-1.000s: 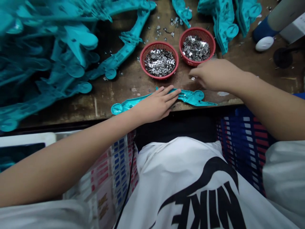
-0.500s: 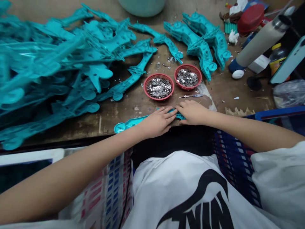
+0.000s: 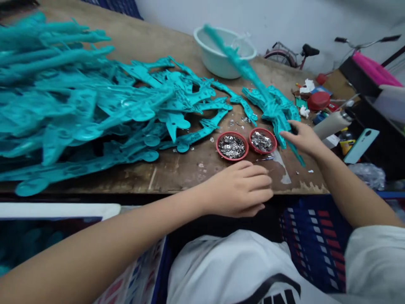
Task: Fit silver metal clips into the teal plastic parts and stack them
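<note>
My right hand (image 3: 303,138) grips a long, thin teal plastic part (image 3: 248,72) near its lower end. The part slants up to the left above the table and is slightly blurred. Behind it lies a stack of similar teal parts (image 3: 290,109). My left hand (image 3: 245,188) hovers at the table's front edge, fingers loosely bent and slightly apart, with nothing visible in it. Just beyond it stand two red baskets, a left one (image 3: 232,158) and a right one (image 3: 274,142), both filled with small shiny metal pieces. A thin tool (image 3: 265,159) lies beside them, partly hidden.
A large heap of teal parts (image 3: 95,101) covers the table's left side. A pale basin (image 3: 218,63) stands at the back. At right are a bottle (image 3: 332,125), a phone (image 3: 361,145) and a red container (image 3: 318,101). Loose metal bits (image 3: 202,165) are scattered on the tabletop.
Both hands were together on a teal part at the table edge. My right hand has lifted a part up and right; my left hand has let go. The view has tilted up.
</note>
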Demonstrator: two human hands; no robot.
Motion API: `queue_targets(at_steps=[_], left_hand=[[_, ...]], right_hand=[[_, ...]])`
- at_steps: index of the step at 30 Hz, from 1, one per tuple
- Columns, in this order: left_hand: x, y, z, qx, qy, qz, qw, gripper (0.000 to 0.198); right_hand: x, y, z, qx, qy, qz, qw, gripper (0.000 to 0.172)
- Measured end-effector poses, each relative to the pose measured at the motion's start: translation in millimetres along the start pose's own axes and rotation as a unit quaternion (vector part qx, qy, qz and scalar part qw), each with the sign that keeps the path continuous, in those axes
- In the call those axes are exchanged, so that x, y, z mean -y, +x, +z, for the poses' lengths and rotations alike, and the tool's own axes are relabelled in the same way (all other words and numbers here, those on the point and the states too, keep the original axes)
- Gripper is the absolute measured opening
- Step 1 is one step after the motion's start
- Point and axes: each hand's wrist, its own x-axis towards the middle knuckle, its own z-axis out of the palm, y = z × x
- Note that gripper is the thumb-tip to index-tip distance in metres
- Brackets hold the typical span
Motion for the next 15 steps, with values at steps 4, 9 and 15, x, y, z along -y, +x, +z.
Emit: queue_targets(at_steps=[4,9,15], left_hand=[[14.2,-16.6,27.2,0.143,-0.014,-0.025,0.989,0.015],[10.1,-25.4,47.7,0.222,-0.067,-0.063,0.971,0.02],[-1.9,-21.8,54.3,0.315,-0.08,-0.073,0.943,0.016]], right_hand=[[38.7,90.9,20.3,0.007,-0.067,0.097,0.993,0.037],[87.1,172.7,68.4,0.072,-0.119,0.119,0.983,0.044],[95.1,220.3,104.8,0.112,-0.147,0.075,0.98,0.058]])
